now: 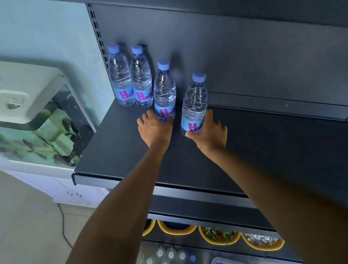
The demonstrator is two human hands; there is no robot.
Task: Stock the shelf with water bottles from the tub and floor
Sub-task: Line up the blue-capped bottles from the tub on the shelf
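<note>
On the shelf (273, 136), outstretched left hand (155, 130) grips third bottle (164, 93), right hand (210, 134) wraps fourth bottle (195, 103) low down

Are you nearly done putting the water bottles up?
Not nearly. The first bottle and second bottle stand at the back of the shelf. The left hand holds a third bottle, the right hand a fourth bottle. Many spare bottles wait below.

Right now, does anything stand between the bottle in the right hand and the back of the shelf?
Nothing visible does. The right hand grips the rightmost bottle, and the shelf behind it is bare up to the back panel. The third bottle, gripped by the left hand, stands beside that path, not in it.
</note>
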